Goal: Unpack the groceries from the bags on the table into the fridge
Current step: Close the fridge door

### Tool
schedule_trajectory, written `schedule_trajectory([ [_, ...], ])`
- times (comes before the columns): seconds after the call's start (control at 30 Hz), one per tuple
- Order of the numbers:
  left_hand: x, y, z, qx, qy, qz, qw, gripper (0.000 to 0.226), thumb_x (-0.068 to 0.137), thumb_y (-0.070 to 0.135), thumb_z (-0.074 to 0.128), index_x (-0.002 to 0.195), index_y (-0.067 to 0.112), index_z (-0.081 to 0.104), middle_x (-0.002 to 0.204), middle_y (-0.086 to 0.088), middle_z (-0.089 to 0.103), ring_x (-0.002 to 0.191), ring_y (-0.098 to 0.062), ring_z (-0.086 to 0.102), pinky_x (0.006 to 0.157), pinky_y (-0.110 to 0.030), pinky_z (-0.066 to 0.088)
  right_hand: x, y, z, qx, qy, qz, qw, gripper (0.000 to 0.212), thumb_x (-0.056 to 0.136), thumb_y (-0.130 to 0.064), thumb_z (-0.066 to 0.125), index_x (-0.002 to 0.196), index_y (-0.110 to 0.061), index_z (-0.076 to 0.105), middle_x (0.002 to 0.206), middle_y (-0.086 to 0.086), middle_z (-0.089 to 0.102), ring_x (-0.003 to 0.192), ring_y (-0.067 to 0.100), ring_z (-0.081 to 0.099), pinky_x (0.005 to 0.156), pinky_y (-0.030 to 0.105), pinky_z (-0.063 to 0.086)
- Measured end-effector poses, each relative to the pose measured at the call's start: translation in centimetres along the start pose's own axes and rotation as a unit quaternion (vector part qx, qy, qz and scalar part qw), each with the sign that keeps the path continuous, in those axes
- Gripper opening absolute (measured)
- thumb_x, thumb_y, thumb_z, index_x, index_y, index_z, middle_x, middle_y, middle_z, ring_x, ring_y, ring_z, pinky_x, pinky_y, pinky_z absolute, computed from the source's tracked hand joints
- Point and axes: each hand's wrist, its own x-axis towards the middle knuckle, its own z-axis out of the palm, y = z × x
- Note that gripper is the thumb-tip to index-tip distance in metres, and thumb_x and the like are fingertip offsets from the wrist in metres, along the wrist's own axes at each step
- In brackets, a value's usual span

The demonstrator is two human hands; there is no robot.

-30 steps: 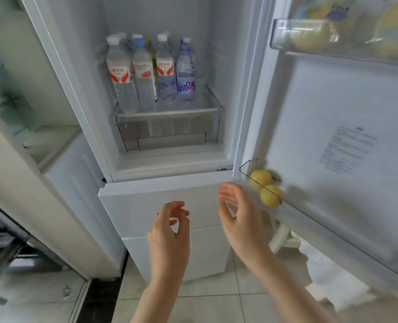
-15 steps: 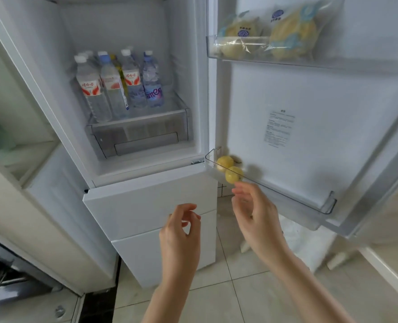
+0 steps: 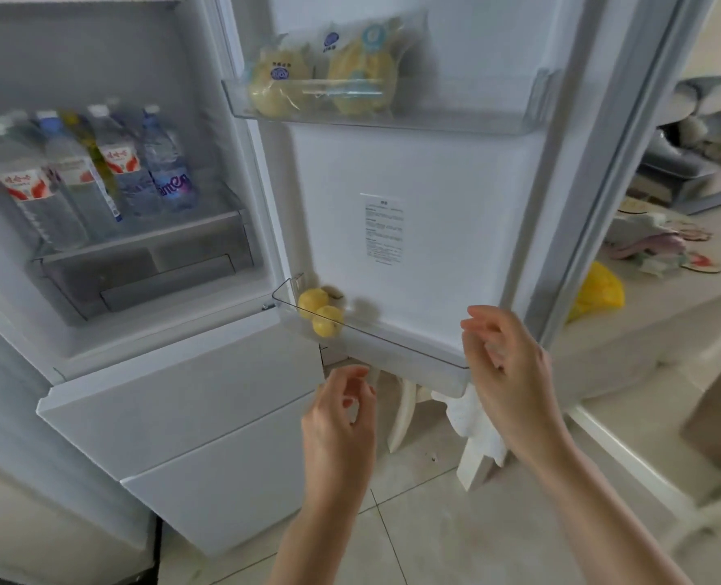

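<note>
Head cam: fridge door (image 3: pixel 447 171) is wide open. Two yellow fruits (image 3: pixel 321 311) sit touching each other at the hinge end of the door's bottom shelf (image 3: pixel 392 339), and bagged produce (image 3: pixel 329 78) is in the door's top shelf. Water bottles (image 3: pixel 84 175) stand inside the fridge, left of the door. Left hand (image 3: pixel 340 420) is below the door's bottom shelf w/ fingers loosely curled, holding nothing. Right hand (image 3: pixel 506 365) is in front of that shelf's outer end, fingers relaxed, also empty. Yellow bag (image 3: pixel 599 289) on the table, right of the door.
</note>
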Motion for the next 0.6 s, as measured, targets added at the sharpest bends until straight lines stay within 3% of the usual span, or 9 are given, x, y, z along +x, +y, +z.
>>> schedule_trajectory([
  [0.1, -0.2, 1.8, 4.0, -0.001, 0.006, 0.023, 1.0, 0.017, 0.092, 0.012, 0.058, 0.098, 0.026, 0.065, 0.082, 0.01, 0.069, 0.082, -0.004, 0.064, 0.074, -0.012, 0.044, 1.9, 2.1, -2.6, 0.0, 0.002, -0.018, 1.0, 0.019, 0.092, -0.013, 0.058, 0.111, -0.016, 0.06, 0.099, -0.003, 0.066, 0.097, 0.007, 0.063, 0.083, 0.022, 0.05],
  [0.3, -0.6, 5.4, 12.6, 0.001, 0.044, 0.037, 0.998, 0.023, 0.091, 0.007, 0.057, 0.107, 0.021, 0.064, 0.095, 0.012, 0.066, 0.092, -0.003, 0.062, 0.082, -0.008, 0.043, 5.5, 6.3, -8.3, 0.003, -0.027, -0.052, 0.998, 0.019, 0.092, -0.011, 0.059, 0.111, -0.014, 0.06, 0.096, -0.01, 0.064, 0.094, -0.005, 0.06, 0.079, 0.007, 0.047],
  [0.47, -1.2, 8.3, 17.7, -0.007, 0.071, 0.021, 0.997, 0.031, 0.093, 0.012, 0.054, 0.119, 0.029, 0.055, 0.113, 0.016, 0.055, 0.107, 0.004, 0.052, 0.087, -0.008, 0.04, 7.6, 8.5, -11.9, 0.031, -0.011, -0.058, 0.998, 0.018, 0.092, -0.009, 0.059, 0.11, -0.013, 0.06, 0.097, -0.003, 0.063, 0.093, 0.002, 0.06, 0.075, 0.009, 0.048],
  [0.6, -0.9, 9.3, 19.6, 0.012, 0.093, 0.053, 0.994, 0.043, 0.091, 0.008, 0.054, 0.13, 0.024, 0.048, 0.124, 0.015, 0.048, 0.116, -0.002, 0.048, 0.096, -0.01, 0.037, 9.9, 9.5, -12.8, 0.024, -0.005, -0.06, 0.998, 0.027, 0.092, -0.015, 0.06, 0.117, -0.008, 0.054, 0.107, 0.003, 0.058, 0.097, 0.017, 0.06, 0.074, 0.014, 0.05],
])
